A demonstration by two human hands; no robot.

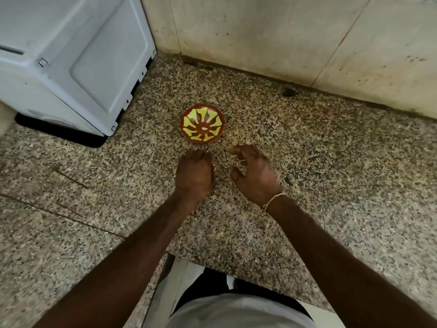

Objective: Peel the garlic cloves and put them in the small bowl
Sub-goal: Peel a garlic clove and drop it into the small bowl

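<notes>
Small bowl (202, 124) on speckled counter (331, 176), at 12 o'clock from both hands. Left hand (194, 174) clenched, fingers curled under, contents hidden, can't tell. Right hand (254, 175) loosely curled, holding nothing visible. White appliance (71, 60) at 10 o'clock.

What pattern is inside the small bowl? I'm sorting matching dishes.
The small bowl is reddish-brown with yellow-green petal-like shapes radiating from its centre, seen in the head view.
</notes>
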